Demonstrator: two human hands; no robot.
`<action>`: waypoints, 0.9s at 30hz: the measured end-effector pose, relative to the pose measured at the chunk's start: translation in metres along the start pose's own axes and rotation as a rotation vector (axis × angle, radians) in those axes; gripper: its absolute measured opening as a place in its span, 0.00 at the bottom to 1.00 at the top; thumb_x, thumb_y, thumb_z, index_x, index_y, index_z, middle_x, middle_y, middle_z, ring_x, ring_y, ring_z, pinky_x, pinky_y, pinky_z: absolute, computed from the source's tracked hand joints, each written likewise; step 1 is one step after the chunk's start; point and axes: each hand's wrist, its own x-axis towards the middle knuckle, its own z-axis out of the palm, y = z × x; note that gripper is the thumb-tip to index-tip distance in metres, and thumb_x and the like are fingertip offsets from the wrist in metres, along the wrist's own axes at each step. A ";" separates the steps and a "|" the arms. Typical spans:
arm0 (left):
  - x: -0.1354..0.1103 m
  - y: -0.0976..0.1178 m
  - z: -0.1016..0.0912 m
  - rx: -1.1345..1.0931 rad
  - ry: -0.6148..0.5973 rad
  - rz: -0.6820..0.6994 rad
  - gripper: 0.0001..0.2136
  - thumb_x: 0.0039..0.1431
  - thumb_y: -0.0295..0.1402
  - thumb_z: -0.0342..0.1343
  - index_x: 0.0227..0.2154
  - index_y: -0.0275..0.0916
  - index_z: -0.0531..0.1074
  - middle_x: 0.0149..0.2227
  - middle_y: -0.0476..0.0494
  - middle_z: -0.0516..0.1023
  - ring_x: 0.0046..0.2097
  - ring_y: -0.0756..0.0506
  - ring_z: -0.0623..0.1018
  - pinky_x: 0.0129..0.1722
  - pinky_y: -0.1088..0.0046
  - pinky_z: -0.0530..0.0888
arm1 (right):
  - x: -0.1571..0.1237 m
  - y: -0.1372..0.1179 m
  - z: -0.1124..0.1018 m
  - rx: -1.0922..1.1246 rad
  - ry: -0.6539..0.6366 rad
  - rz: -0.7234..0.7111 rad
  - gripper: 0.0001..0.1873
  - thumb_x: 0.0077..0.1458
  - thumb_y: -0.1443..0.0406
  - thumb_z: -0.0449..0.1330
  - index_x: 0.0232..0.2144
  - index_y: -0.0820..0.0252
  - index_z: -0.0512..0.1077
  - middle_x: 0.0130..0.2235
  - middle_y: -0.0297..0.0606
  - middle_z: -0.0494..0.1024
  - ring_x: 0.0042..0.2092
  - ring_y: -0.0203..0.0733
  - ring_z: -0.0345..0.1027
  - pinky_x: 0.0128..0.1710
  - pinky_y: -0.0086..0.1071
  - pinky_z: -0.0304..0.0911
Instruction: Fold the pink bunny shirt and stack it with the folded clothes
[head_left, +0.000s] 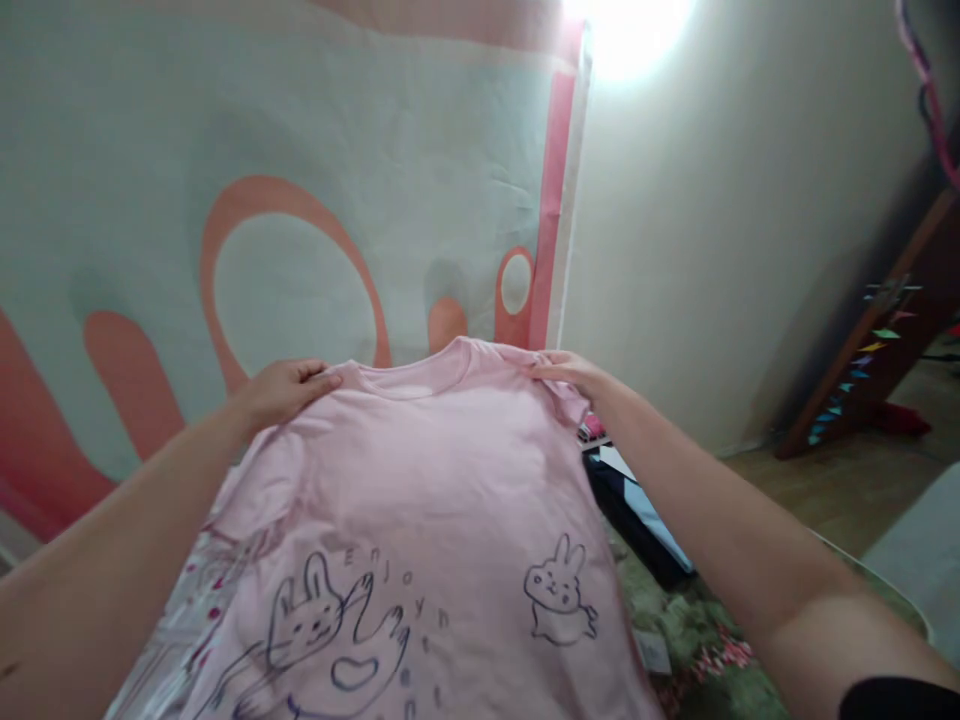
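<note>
A pink T-shirt (435, 470) with line-drawn rabbits and scattered letters on its front hangs spread between my two hands. My left hand (289, 390) pinches its shoulder on the left, beside the neckline. At the opposite shoulder, my right hand (566, 368) grips the fabric between thumb and fingers. The collar faces away from me at the top, and the lower hem runs out of view at the bottom. Both short sleeves droop below my hands.
Behind the shirt hangs a pale sheet (450, 150) with orange shapes. Dark and white folded clothes (637, 510) lie to the right on a green patterned cover (675, 620). White fabric with pink dots (202, 590) shows at left. A brown door (877, 330) stands far right.
</note>
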 end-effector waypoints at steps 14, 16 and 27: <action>-0.172 -0.009 0.224 0.223 -0.321 0.185 0.29 0.66 0.50 0.41 0.65 0.43 0.56 0.68 0.41 0.54 0.68 0.36 0.53 0.64 0.50 0.53 | -0.108 0.114 0.165 -0.602 -0.317 -0.252 0.30 0.65 0.54 0.47 0.65 0.60 0.55 0.67 0.44 0.55 0.68 0.50 0.42 0.66 0.51 0.39; -0.188 -0.013 0.227 0.265 -0.324 0.177 0.28 0.67 0.50 0.38 0.66 0.48 0.52 0.69 0.46 0.49 0.69 0.36 0.49 0.65 0.48 0.49 | -0.121 0.121 0.163 -0.626 -0.318 -0.213 0.30 0.66 0.54 0.44 0.66 0.57 0.53 0.68 0.41 0.52 0.69 0.49 0.40 0.66 0.52 0.35; -0.215 -0.036 0.186 0.102 -0.469 0.228 0.25 0.63 0.50 0.47 0.62 0.58 0.59 0.66 0.51 0.57 0.66 0.36 0.60 0.63 0.51 0.60 | -0.175 0.110 0.128 -0.630 -0.341 -0.150 0.31 0.62 0.58 0.51 0.65 0.57 0.56 0.67 0.43 0.55 0.67 0.50 0.47 0.66 0.49 0.42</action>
